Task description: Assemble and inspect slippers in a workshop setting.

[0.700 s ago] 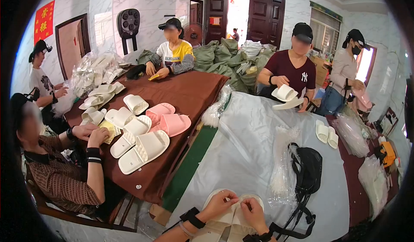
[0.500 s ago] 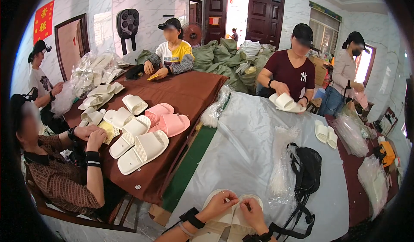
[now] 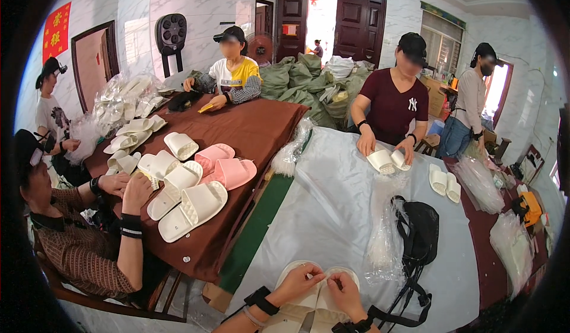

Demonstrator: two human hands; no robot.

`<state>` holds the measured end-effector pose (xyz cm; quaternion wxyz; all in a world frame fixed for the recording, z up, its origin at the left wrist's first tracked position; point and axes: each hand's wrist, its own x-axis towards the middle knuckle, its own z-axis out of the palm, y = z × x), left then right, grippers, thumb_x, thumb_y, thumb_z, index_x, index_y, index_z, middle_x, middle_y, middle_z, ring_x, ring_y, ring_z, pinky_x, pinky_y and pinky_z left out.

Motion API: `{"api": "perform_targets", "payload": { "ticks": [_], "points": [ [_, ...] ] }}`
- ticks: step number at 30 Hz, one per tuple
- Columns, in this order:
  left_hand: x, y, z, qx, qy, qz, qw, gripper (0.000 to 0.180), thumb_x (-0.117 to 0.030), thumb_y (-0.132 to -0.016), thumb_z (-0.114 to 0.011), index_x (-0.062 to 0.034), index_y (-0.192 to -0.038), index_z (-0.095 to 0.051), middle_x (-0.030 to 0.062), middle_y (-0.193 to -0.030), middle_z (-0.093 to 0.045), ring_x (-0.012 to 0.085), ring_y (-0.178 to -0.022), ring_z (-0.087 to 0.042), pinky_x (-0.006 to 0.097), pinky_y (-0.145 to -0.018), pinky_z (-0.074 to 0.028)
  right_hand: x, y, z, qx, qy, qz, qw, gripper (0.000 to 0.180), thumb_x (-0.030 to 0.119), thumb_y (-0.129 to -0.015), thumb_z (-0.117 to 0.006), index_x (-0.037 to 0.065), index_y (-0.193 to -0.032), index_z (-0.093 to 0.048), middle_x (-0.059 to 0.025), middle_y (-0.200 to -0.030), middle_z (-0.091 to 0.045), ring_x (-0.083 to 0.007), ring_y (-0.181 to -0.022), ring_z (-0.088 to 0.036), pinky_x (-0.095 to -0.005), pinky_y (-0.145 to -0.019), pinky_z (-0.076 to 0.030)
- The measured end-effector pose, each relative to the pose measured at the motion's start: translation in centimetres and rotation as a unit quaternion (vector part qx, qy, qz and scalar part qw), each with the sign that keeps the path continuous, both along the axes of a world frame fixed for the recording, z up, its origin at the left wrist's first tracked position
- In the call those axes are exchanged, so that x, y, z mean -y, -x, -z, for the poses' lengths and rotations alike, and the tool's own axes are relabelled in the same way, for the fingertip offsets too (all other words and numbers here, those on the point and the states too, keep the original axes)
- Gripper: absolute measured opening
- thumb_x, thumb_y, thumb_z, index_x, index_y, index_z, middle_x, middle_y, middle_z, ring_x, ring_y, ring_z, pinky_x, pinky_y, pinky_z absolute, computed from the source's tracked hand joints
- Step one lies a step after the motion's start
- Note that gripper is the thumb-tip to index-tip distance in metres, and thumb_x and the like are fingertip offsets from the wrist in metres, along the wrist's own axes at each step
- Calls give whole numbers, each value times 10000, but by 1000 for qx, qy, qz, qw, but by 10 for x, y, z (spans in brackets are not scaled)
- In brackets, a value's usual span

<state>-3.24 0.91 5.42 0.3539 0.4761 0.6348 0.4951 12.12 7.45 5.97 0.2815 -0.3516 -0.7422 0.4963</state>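
A pair of cream slippers (image 3: 307,302) lies side by side at the near edge of the grey-covered table, toes pointing away from me. Over the left slipper is my left hand (image 3: 301,281), its thumb and fingers pinched together. My right hand (image 3: 344,291) is over the right slipper, also pinching, its fingertips close to the left ones above the gap between the two slippers. Whatever the fingertips hold, if anything, is too small to make out. My hands partly cover both slippers.
A black backpack (image 3: 420,229) with trailing straps and a bundle of clear plastic bags (image 3: 382,238) lie right of my hands. Across the table, a co-worker handles white slippers (image 3: 381,161); another pair (image 3: 444,183) lies beside them. Left, a brown-covered table (image 3: 261,119) bears cream and pink slippers.
My hands keep almost the same pinched pose over the slippers. The co-worker across the table has lowered the white slippers onto the cloth. The view has shifted slightly.
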Motion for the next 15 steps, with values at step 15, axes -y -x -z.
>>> {"api": "perform_targets", "payload": {
  "ticks": [15],
  "points": [
    [0,1,5,-6,-26,11,1000,208,-226,-828,-602,-27,-886,-607,56,-835,-596,148,-728,-553,263,-597,-431,1,2,2,-19,17,15,1000,98,121,-815,-569,30,-848,-550,-9,-712,-527,-78,-640,-489,-227,-580,-404]
  ]
}}
